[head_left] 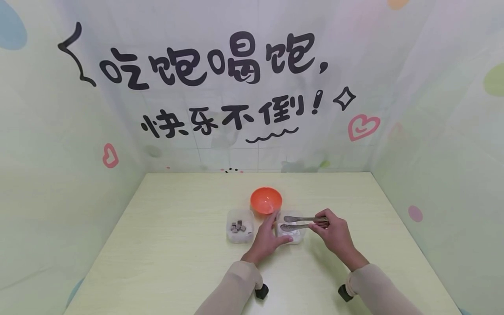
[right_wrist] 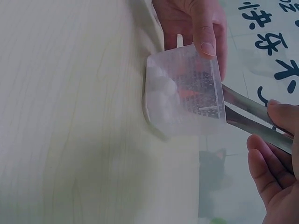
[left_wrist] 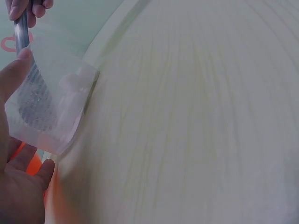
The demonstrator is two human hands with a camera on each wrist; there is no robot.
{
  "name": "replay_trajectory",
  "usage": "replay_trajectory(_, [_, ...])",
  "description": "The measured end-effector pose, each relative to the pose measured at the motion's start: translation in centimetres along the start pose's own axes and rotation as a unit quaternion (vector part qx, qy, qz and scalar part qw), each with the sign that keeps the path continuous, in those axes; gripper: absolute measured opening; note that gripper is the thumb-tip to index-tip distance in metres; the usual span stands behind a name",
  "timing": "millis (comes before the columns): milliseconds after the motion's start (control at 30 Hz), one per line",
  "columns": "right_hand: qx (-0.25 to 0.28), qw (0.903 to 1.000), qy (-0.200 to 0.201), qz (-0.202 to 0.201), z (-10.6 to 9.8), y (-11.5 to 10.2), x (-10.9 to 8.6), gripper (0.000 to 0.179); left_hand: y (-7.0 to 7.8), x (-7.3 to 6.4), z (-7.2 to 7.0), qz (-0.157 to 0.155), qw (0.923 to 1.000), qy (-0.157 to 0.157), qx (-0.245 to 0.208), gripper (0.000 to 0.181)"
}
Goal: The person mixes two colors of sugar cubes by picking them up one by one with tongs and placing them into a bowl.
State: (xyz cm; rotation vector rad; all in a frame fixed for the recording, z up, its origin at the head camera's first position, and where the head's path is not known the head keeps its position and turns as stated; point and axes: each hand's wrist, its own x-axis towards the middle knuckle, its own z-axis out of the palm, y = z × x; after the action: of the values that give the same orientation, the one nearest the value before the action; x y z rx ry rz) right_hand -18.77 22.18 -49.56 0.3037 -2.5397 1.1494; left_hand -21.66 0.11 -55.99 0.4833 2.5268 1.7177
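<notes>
My left hand (head_left: 265, 241) holds a clear plastic container (head_left: 298, 239) by its sides, thumb near and fingers at the far side. White lumps (right_wrist: 163, 91) lie at the bottom, seen through the wall in the right wrist view. My right hand (head_left: 334, 234) grips metal tongs (head_left: 301, 219) by the handle end. Their two arms stand apart, pointing left over the container, and the wide textured tips (left_wrist: 37, 105) show through its wall in the left wrist view. Nothing shows between the tips.
An orange bowl (head_left: 266, 199) stands just behind my left hand. Left of that hand sits a second clear container (head_left: 240, 239) with several small greyish-brown cubes (head_left: 238, 226). The pale wooden table (head_left: 165, 245) ends at printed curtain walls (head_left: 220, 153) at the back and sides.
</notes>
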Motion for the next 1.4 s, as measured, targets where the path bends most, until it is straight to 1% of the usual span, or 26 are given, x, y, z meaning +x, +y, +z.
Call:
replay_trajectory(233, [0.001, 1.0000, -0.002, 0.005, 0.1, 0.1, 0.1, 0.030, -0.1, 0.0, 0.0, -0.003, 1.0000, 0.000, 0.002, 0.100])
replay_trajectory(400, [0.007, 0.9998, -0.016, 0.014, 0.4, 0.3, 0.2, 0.028, 0.0, 0.0, 0.0, -0.010, 0.9999, -0.002, 0.003, 0.100])
replay_trajectory(667, [0.001, 0.9998, -0.018, 0.011, 0.6, 0.6, 0.2, 0.026, -0.2, 0.0, 0.1, -0.020, 0.9997, -0.010, 0.009, 0.100])
replay_trajectory(933, [-0.002, 0.9999, -0.011, 0.008, 0.8, 0.6, 0.2, 0.025, 0.1, 0.0, -0.1, -0.033, 0.9991, -0.015, 0.022, 0.100])
replay_trajectory(1100, [-0.002, 1.0000, -0.005, 0.006, 0.6, 0.5, 0.3, 0.024, 0.2, 0.1, -0.2, -0.033, 0.9989, -0.016, 0.028, 0.100])
replay_trajectory(1400, [0.012, 0.9995, 0.025, 0.015, -0.3, 0.3, 0.2, 0.024, 0.1, 0.1, -0.4, -0.029, 0.9992, -0.021, 0.016, 0.099])
